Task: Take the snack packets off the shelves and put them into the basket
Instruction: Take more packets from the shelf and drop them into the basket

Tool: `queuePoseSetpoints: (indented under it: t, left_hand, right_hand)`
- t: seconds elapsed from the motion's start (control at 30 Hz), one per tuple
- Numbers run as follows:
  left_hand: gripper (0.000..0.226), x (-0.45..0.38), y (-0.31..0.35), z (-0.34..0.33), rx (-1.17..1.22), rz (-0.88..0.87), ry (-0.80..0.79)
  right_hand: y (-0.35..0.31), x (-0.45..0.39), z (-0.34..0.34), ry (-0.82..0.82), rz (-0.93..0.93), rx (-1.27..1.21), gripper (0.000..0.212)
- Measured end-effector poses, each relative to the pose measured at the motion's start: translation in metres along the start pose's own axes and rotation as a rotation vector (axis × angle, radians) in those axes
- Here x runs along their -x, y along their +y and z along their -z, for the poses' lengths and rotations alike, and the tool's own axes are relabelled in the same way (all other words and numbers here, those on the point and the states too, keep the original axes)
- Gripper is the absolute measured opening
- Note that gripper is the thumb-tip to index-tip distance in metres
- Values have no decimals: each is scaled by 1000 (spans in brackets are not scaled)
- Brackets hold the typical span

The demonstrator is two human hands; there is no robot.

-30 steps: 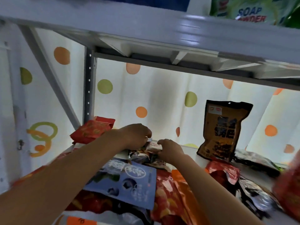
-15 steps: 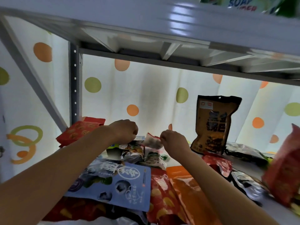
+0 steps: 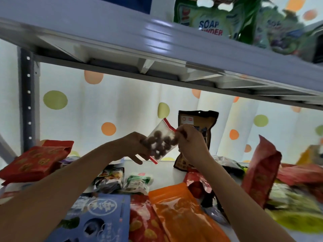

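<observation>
Upper right of frame: green detergent bag [image 3: 215, 20] reads "SOAP POWDER", second word partly cut off. Remaining packet print illegible.

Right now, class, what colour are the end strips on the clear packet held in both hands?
Red, on the clear packet; seen in the head view.
</observation>
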State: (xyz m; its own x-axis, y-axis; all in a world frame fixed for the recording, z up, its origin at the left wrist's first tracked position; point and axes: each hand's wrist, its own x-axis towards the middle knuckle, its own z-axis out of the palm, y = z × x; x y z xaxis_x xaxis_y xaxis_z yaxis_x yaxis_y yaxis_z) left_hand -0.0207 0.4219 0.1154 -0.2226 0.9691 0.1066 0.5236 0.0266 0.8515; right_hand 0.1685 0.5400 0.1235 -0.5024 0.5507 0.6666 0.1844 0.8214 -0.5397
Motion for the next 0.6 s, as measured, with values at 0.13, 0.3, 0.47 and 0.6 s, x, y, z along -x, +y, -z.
queuePoseSetpoints:
  t: [0.13, 0.3, 0.47, 0.6]
  left_hand:
    - [19, -3, 4, -6, 30, -14, 42]
    - [27, 7, 4, -5, -1, -14, 94]
    - [26, 24, 5, 9, -9, -35, 128]
    - [23, 34, 3, 22, -66, -42, 196]
  right_hand:
    - [9, 3, 1, -5, -108, 63, 25]
    - [0, -6, -5, -113, -412, 101, 77]
    - [-15, -11, -23, -249, -607, -139, 84]
    - [-27, -10, -27, -432, -772, -118, 97]
